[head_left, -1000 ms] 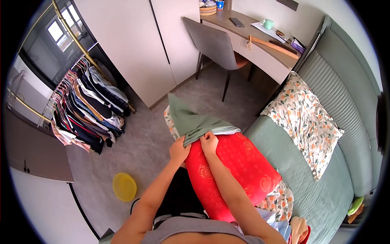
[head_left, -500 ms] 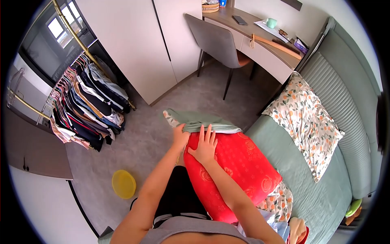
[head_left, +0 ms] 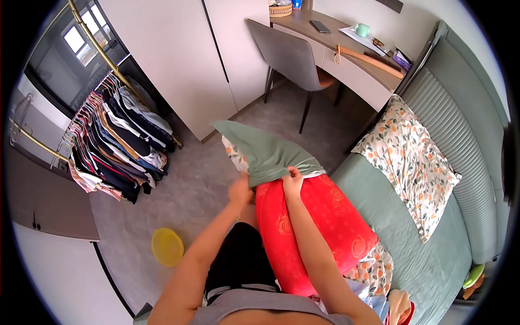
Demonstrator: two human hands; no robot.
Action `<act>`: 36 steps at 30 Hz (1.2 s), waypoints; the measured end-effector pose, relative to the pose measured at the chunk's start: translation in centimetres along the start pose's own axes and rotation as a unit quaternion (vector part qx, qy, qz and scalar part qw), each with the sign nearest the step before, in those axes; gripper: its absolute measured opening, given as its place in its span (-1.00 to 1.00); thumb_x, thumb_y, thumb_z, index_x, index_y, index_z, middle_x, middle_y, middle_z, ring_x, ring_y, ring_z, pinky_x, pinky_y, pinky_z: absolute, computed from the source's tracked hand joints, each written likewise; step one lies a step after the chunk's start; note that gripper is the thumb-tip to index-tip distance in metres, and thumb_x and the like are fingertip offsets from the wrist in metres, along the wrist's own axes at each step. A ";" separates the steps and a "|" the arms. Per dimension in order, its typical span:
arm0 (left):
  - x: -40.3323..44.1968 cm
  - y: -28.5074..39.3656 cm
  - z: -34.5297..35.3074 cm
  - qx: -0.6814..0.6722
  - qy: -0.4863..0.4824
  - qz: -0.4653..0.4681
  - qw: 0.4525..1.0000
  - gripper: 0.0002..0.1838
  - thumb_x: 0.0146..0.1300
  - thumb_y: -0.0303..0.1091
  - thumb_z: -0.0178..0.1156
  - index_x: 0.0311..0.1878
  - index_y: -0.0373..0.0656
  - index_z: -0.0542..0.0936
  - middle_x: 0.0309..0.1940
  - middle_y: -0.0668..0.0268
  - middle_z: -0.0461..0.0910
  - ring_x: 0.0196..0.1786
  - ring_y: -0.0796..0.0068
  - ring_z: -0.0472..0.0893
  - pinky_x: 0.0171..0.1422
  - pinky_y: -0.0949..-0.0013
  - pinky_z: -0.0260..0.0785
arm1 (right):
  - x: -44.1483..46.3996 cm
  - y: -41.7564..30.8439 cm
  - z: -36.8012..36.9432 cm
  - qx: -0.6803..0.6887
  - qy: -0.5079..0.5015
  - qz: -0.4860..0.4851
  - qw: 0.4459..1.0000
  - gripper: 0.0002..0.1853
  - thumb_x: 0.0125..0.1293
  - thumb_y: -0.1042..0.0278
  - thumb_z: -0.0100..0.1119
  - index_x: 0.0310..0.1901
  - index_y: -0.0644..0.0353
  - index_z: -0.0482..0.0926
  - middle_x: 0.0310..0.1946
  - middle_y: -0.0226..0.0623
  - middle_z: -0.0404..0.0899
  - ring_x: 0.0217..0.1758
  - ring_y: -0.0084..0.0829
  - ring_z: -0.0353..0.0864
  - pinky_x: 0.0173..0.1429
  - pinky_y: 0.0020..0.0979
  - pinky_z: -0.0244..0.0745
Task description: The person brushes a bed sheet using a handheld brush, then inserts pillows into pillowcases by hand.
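Note:
A red pillow [head_left: 319,222] with a gold flower pattern leans against my body at the bed's edge. Its far end is inside a pillowcase [head_left: 271,154], sage green on one side with an orange-print white side showing at the left. My right hand [head_left: 293,185] is closed on the pillowcase's hem, on top of the red pillow. At the left corner of the opening, my left hand [head_left: 239,192] is closed on the pillowcase edge, its fingers slightly blurred and partly hidden. The pillowcase's far part stands out loose beyond the pillow.
A green-sheeted bed [head_left: 417,271] on the right carries an orange-print pillow [head_left: 414,162] and clothes. Ahead are a grey chair [head_left: 287,54], a desk [head_left: 346,35] and a wardrobe [head_left: 173,54]. A clothes rack [head_left: 116,138] and a yellow basin [head_left: 168,247] are at left.
The green pillowcase has lifted and spread out farther over the pillow's far end. My right hand has gone from lying spread on the red pillow to pinching the hem.

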State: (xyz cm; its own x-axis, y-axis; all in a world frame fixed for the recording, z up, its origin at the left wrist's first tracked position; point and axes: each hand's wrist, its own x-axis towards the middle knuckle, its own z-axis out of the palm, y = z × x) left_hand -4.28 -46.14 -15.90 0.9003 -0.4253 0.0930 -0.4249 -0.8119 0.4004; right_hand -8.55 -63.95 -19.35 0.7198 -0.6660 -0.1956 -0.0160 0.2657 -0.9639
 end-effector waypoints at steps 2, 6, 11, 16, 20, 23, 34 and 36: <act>-3.2 0.7 6.1 -0.207 -0.064 -0.059 0.975 -0.75 0.04 -0.27 0.12 -0.28 -0.25 0.54 -0.37 -0.03 0.56 -0.21 -0.01 0.56 -0.18 0.11 0.38 | 0.9 -0.4 0.7 0.087 0.099 -0.021 0.991 -0.80 -0.16 0.68 0.17 -0.44 0.22 0.46 -0.58 -0.55 0.40 -0.52 -0.67 0.33 -0.44 -0.58 0.26; -4.2 3.2 2.9 -0.382 -0.122 -0.051 0.915 -0.77 -0.01 -0.28 0.12 -0.33 -0.22 0.56 -0.43 -0.04 0.55 -0.27 -0.02 0.56 -0.21 0.16 0.37 | 2.8 1.3 0.2 0.025 0.138 -0.120 0.983 -0.84 -0.11 0.67 0.10 -0.51 0.19 0.37 -0.62 -0.59 0.32 -0.56 -0.67 0.22 -0.45 -0.58 0.17; -4.5 5.2 -2.1 -0.257 -0.152 0.014 0.954 -0.77 -0.11 -0.29 0.14 -0.37 -0.23 0.54 -0.53 -0.01 0.52 -0.32 0.00 0.54 -0.21 0.13 0.34 | 4.7 2.5 -0.3 -0.076 0.148 -0.067 0.984 -0.88 -0.09 0.61 0.08 -0.45 0.22 0.44 -0.57 -0.46 0.42 -0.50 -0.57 0.35 -0.33 -0.53 0.30; -3.0 5.5 -3.1 -0.175 0.058 -0.021 0.983 -0.62 -0.11 -0.37 0.21 -0.13 -0.18 0.49 -0.15 -0.06 0.48 -0.20 -0.08 0.52 -0.15 0.07 0.38 | 3.5 3.8 0.0 -0.141 0.100 -0.092 0.981 -0.76 -0.05 0.45 0.24 -0.31 0.24 0.45 -0.44 -0.32 0.48 -0.38 -0.45 0.44 -0.22 -0.45 0.38; 0.2 3.7 -1.8 -0.114 0.060 0.025 0.991 -0.55 -0.08 -0.40 0.21 -0.03 -0.17 0.44 0.01 -0.10 0.40 -0.13 -0.15 0.50 -0.10 0.04 0.40 | -1.7 -0.7 1.0 -0.343 0.011 -0.108 0.933 -0.35 -0.07 0.22 0.36 0.04 0.31 0.31 0.02 0.00 0.31 0.03 -0.08 0.39 0.10 -0.27 0.36; 3.3 0.5 1.6 -0.043 -0.079 -0.032 0.995 -0.57 -0.08 -0.39 0.17 -0.04 -0.22 0.49 -0.09 -0.09 0.49 -0.09 -0.12 0.51 -0.06 0.03 0.39 | -5.9 -2.5 1.9 -0.444 -0.065 -0.142 0.882 -0.14 -0.12 -0.02 0.36 0.10 0.44 0.23 0.06 0.05 0.30 0.07 -0.01 0.37 0.13 -0.24 0.34; 2.7 0.3 -1.8 -0.115 0.114 0.057 0.985 -0.64 -0.18 -0.49 0.06 -0.19 -0.25 0.50 -0.35 0.05 0.56 -0.21 -0.06 0.52 -0.18 0.08 0.39 | -4.9 -3.0 -1.3 -0.209 -0.130 -0.001 0.969 -0.75 -0.20 0.50 0.36 -0.39 0.28 0.56 -0.45 -0.25 0.61 -0.33 -0.39 0.59 -0.19 -0.40 0.48; 2.1 -1.6 -2.4 -0.089 0.129 0.045 0.987 -0.64 -0.13 -0.51 0.05 -0.15 -0.25 0.50 -0.34 0.06 0.56 -0.21 -0.03 0.54 -0.19 0.09 0.40 | -5.7 -4.3 -1.3 -0.033 -0.072 0.041 0.996 -0.83 -0.19 0.60 0.29 -0.49 0.25 0.53 -0.53 -0.34 0.57 -0.42 -0.50 0.53 -0.27 -0.48 0.44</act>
State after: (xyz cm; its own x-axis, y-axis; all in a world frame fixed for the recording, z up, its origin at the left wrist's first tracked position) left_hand -1.47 -44.81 -14.14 0.8635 -0.3575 0.3558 -0.5017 -0.6822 0.5319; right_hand -13.47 -62.20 -14.33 0.8068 -0.5352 -0.2503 -0.1208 0.2653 -0.9566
